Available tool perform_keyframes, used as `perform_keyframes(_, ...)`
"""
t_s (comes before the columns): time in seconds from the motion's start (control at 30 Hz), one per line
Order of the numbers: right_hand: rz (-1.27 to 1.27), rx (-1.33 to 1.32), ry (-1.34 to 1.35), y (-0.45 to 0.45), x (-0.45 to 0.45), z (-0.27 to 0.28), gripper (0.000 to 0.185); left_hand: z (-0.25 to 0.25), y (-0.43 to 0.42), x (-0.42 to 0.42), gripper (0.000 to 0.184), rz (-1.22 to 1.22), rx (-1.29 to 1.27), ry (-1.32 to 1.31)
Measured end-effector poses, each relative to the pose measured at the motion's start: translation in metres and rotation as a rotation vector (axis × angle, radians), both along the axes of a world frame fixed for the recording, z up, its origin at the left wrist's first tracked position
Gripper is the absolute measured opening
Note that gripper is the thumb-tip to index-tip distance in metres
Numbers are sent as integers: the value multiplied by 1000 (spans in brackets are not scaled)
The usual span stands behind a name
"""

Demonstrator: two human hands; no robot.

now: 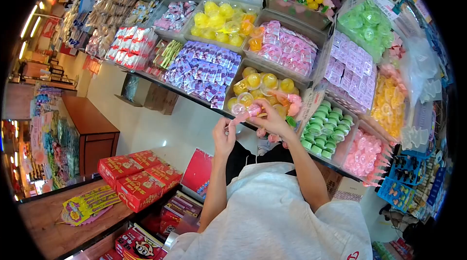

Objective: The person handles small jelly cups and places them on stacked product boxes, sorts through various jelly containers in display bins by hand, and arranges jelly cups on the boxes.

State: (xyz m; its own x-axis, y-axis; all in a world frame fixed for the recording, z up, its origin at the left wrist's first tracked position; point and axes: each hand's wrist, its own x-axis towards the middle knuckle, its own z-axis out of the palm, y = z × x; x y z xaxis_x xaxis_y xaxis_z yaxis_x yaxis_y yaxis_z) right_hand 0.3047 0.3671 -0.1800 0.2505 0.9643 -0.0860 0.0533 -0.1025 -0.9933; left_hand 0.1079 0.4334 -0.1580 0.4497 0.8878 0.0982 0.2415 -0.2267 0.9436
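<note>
A small, slender pink piece [248, 113] is stretched between my two hands, above the front edge of the display. My left hand [224, 136] is closed, pinching its lower left end. Fingers of my right hand [270, 120] are closed around the other end, and part of the piece is hidden behind them. Just beyond my hands, a bin holds clear round cups with yellow contents [254, 81]. Pink rounded pieces [293, 102] with green leaves lie at that bin's right side, close to my right hand.
Purple packets [202, 70] fill the display to the left; green cups [327, 127] and pink packs [366, 149] stand to the right. Red boxes [141, 178] and yellow packs [91, 204] sit on a wooden counter at lower left. An open carton [146, 94] rests on the floor.
</note>
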Motion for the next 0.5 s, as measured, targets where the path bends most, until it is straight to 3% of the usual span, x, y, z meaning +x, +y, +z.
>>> perform_keyframes(0.1, 181, -159, -246, 2, -8, 11, 46, 8, 7, 2, 16, 6, 30, 37)
perform_keyframes(0.13, 233, -61, -358, 1, -11, 5, 40, 9, 8, 3, 15, 6, 20, 38)
perform_keyframes(0.23, 296, -25, -347, 2, -13, -11, 41, -1, 11, -2, 12, -79, 46, 235)
perform_keyframes(0.3, 212, -171, -265, 2, -9, -17, 41, -4, 8, 0, 11, -69, 38, 255)
perform_keyframes(0.43, -31, -56, -361, -1, 6, -31, 43, -7, 10, 5, 9, -130, 98, 330)
perform_keyframes(0.5, -47, -129, -378, -1, 12, -35, 41, -8, 12, 8, 10, -170, 122, 275)
